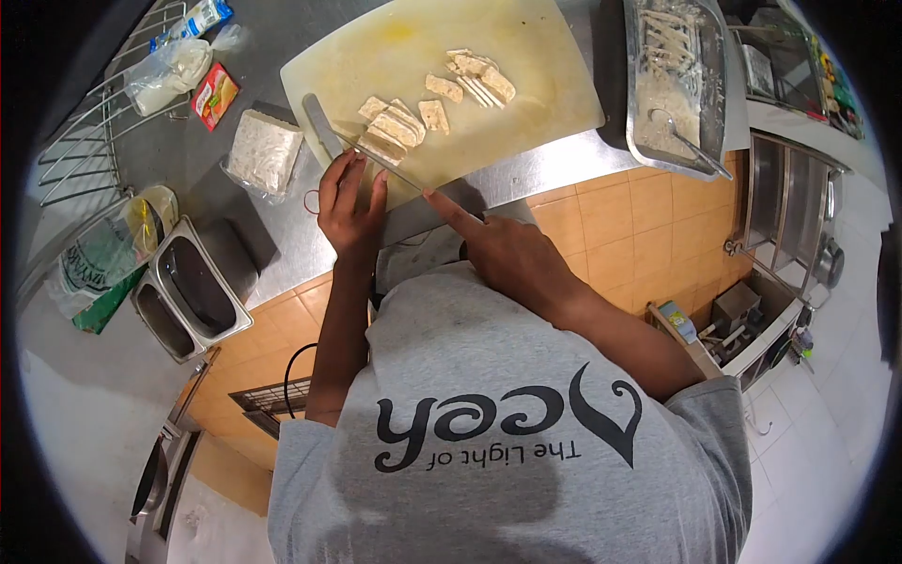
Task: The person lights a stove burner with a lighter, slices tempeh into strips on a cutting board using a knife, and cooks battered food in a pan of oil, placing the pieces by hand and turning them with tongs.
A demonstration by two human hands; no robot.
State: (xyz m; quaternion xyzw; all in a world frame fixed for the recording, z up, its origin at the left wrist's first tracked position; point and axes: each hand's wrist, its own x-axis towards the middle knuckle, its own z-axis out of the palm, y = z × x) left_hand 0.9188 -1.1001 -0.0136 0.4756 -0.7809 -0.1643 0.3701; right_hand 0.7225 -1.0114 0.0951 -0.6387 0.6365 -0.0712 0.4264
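In my right hand (512,254) is a knife (404,179), its handle hidden under my palm and my index finger stretched along it. The narrow blade lies against the near end of a row of sliced tempeh (399,124). My left hand (349,209) has bent fingers at that same end, gripping the tempeh beside the blade. More tempeh slices (481,77) lie farther right on the pale cutting board (536,103). A flat grey strip (319,122), perhaps another blade, rests at the board's left edge. Left of the board sits a plastic-wrapped tempeh block (266,152).
A metal tray (639,122) with pale pieces and a spoon (691,148) stands right of the board. At left are a red packet (215,96), a plastic bag (169,75), a wire rack (80,155) and metal containers (230,315). The steel counter edge runs before me.
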